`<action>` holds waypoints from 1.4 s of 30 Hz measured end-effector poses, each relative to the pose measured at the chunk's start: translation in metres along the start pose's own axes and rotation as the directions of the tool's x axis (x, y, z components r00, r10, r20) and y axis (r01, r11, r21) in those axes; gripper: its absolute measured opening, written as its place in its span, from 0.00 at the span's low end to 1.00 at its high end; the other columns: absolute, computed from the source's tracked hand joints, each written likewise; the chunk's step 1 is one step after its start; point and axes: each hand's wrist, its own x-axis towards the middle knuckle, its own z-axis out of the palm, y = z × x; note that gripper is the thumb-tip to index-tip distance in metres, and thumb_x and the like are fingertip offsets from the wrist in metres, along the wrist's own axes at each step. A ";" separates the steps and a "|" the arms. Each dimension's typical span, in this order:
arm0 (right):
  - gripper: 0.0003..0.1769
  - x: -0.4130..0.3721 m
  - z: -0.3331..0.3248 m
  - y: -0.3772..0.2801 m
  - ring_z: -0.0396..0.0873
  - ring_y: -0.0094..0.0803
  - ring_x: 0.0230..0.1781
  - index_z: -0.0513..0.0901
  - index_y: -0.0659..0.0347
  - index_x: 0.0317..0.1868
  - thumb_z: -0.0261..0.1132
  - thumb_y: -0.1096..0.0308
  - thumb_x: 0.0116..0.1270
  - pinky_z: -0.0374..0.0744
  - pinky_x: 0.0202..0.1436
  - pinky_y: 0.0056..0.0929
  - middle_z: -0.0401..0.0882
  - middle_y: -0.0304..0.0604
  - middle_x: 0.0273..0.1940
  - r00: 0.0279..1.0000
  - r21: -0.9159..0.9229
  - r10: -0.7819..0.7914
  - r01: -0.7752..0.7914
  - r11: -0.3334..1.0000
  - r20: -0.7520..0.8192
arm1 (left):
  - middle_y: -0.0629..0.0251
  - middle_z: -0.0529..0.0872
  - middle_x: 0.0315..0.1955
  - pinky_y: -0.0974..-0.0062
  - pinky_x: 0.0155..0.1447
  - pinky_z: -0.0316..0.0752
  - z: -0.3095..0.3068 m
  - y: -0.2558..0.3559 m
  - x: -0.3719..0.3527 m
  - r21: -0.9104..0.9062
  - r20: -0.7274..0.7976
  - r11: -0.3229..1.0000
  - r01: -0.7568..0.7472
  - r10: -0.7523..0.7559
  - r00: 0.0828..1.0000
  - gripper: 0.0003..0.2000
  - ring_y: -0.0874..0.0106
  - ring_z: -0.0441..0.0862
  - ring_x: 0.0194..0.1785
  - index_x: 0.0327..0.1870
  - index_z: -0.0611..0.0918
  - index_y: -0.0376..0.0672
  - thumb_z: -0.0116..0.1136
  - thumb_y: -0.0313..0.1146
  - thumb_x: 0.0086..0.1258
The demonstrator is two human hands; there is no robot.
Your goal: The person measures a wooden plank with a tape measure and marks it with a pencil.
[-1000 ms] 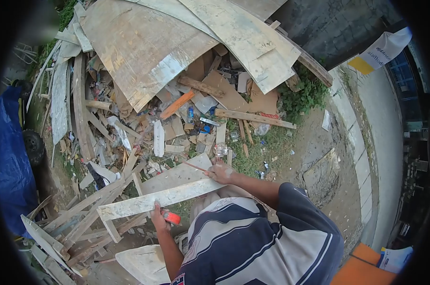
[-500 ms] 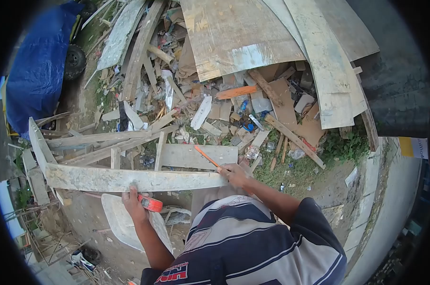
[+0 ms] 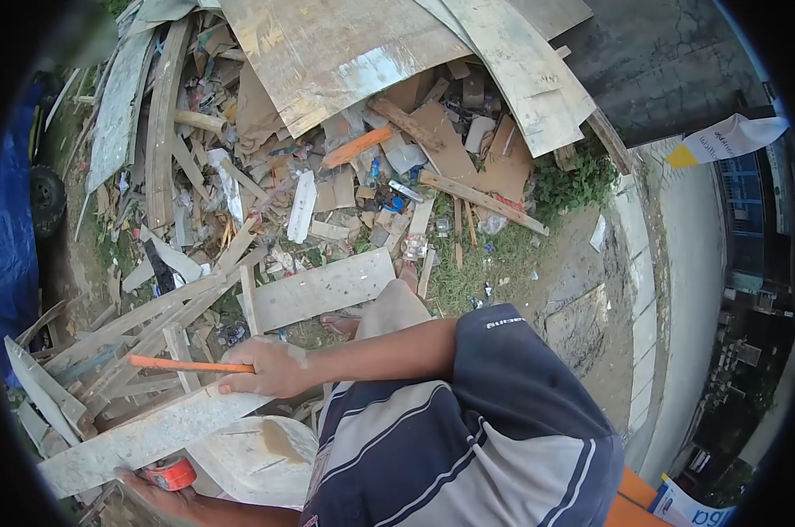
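A: Item one, what is obscured?

B: Left hand (image 3: 156, 494): mostly under the plank (image 3: 143, 439) and cut by the near edge, fingers wrapped round an orange tape measure (image 3: 173, 475), itself half covered. Plank's left end is lost in the dark rim. Whether the pencil tip meets the wood, I cannot tell.

A: Item two, changes?

B: Right hand (image 3: 270, 369), clamped on the orange pencil (image 3: 182, 364), has moved from the plank's right end leftward; the pencil now lies level, pointing left. The plank sits nearer, tilted.
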 end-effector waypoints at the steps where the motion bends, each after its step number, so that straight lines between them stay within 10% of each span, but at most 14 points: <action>1: 0.22 0.008 0.019 -0.002 0.78 0.44 0.28 0.82 0.66 0.34 0.69 0.51 0.68 0.74 0.37 0.40 0.78 0.50 0.26 0.995 0.075 0.100 -0.100 0.992 0.008 | 0.60 0.81 0.46 0.76 0.35 0.78 -0.008 -0.004 0.013 0.001 0.023 1.000 0.001 -0.001 1.000 0.24 0.75 0.80 0.37 0.67 0.69 0.37 0.48 0.47 0.82; 8: 0.21 0.072 0.093 -0.062 0.83 0.52 0.39 0.81 0.66 0.47 0.63 0.53 0.71 0.77 0.45 0.46 0.83 0.57 0.38 0.993 0.144 0.099 -0.088 0.986 -0.069 | 0.61 0.79 0.47 0.78 0.34 0.68 -0.056 -0.050 0.044 0.012 0.505 0.999 0.040 -0.041 0.862 0.28 0.78 0.70 0.31 0.68 0.68 0.36 0.44 0.53 0.82; 9: 0.23 0.081 0.100 -0.074 0.82 0.54 0.40 0.79 0.66 0.48 0.62 0.51 0.72 0.77 0.47 0.48 0.82 0.58 0.39 0.991 0.283 0.129 -0.119 0.952 -0.019 | 0.55 0.78 0.56 0.73 0.46 0.76 -0.046 -0.049 0.040 0.091 0.166 0.989 0.120 -0.134 0.977 0.33 0.72 0.78 0.43 0.73 0.64 0.33 0.43 0.55 0.81; 14: 0.25 0.103 0.135 -0.089 0.81 0.57 0.42 0.78 0.69 0.45 0.60 0.49 0.74 0.77 0.47 0.48 0.81 0.61 0.39 0.966 0.113 0.243 -0.252 0.961 0.085 | 0.46 0.68 0.71 0.56 0.70 0.72 -0.002 -0.010 0.020 0.135 0.037 0.991 0.007 -0.012 0.999 0.41 0.58 0.72 0.70 0.77 0.57 0.30 0.41 0.62 0.79; 17: 0.26 0.100 0.135 -0.056 0.81 0.58 0.42 0.79 0.68 0.45 0.59 0.48 0.74 0.77 0.47 0.47 0.81 0.60 0.38 0.976 0.001 0.119 -0.121 0.993 0.182 | 0.47 0.69 0.70 0.56 0.68 0.73 -0.005 -0.008 0.036 -0.064 0.037 0.970 0.233 -0.231 0.972 0.41 0.58 0.74 0.68 0.77 0.57 0.31 0.39 0.62 0.79; 19: 0.28 0.080 0.128 -0.017 0.84 0.52 0.34 0.79 0.67 0.36 0.55 0.46 0.76 0.77 0.40 0.47 0.81 0.57 0.28 0.994 -0.023 -0.105 0.104 0.994 -0.030 | 0.47 0.75 0.63 0.60 0.60 0.78 -0.023 -0.035 0.055 0.002 0.159 0.975 0.221 -0.218 0.963 0.38 0.60 0.79 0.59 0.73 0.62 0.30 0.41 0.59 0.80; 21: 0.28 0.056 0.111 0.031 0.82 0.48 0.29 0.80 0.65 0.36 0.56 0.44 0.76 0.77 0.37 0.45 0.80 0.52 0.27 0.989 0.002 0.142 -0.143 0.990 0.037 | 0.54 0.84 0.41 0.72 0.35 0.79 0.005 -0.042 0.032 0.013 0.053 0.987 0.163 -0.164 0.985 0.30 0.69 0.83 0.34 0.61 0.71 0.30 0.45 0.55 0.81; 23: 0.28 0.026 0.072 0.055 0.80 0.42 0.27 0.80 0.63 0.36 0.55 0.42 0.76 0.76 0.35 0.43 0.79 0.47 0.25 0.808 0.186 0.588 -0.583 0.791 0.031 | 0.58 0.82 0.34 0.75 0.30 0.75 -0.040 -0.096 0.049 0.151 0.172 0.986 0.064 -0.090 0.981 0.26 0.72 0.79 0.28 0.55 0.73 0.31 0.45 0.53 0.81; 28: 0.24 -0.119 -0.024 0.259 0.85 0.35 0.32 0.83 0.62 0.39 0.55 0.48 0.76 0.79 0.37 0.39 0.83 0.48 0.27 0.504 -0.180 0.654 -0.848 0.498 -0.564 | 0.64 0.79 0.24 0.79 0.26 0.69 -0.019 -0.132 -0.024 0.495 0.355 0.868 0.035 -0.239 0.904 0.16 0.77 0.75 0.23 0.42 0.76 0.34 0.51 0.41 0.81; 30: 0.18 -0.183 -0.080 0.292 0.83 0.57 0.49 0.83 0.62 0.48 0.60 0.55 0.70 0.78 0.53 0.50 0.85 0.61 0.42 0.252 0.019 0.788 -0.949 0.316 -0.562 | 0.63 0.79 0.26 0.78 0.28 0.71 -0.012 -0.159 -0.047 0.511 0.460 0.859 0.027 -0.300 0.836 0.15 0.77 0.76 0.25 0.44 0.76 0.32 0.51 0.40 0.80; 35: 0.21 -0.323 -0.191 0.389 0.80 0.58 0.56 0.83 0.62 0.56 0.56 0.57 0.71 0.77 0.60 0.52 0.83 0.65 0.50 0.119 -0.024 0.688 -0.989 0.146 -0.716 | 0.54 0.79 0.46 0.69 0.52 0.76 0.029 -0.283 -0.141 0.488 0.611 0.867 0.102 -0.422 0.669 0.17 0.71 0.78 0.47 0.54 0.73 0.27 0.51 0.35 0.77; 42: 0.22 -0.467 -0.345 0.654 0.82 0.60 0.51 0.83 0.62 0.51 0.56 0.52 0.73 0.78 0.56 0.52 0.84 0.63 0.47 -0.155 0.196 0.547 -0.980 0.017 -0.822 | 0.59 0.80 0.47 0.71 0.54 0.74 0.088 -0.558 -0.333 0.666 0.574 0.708 0.233 -0.687 0.446 0.16 0.73 0.78 0.48 0.54 0.76 0.29 0.54 0.32 0.74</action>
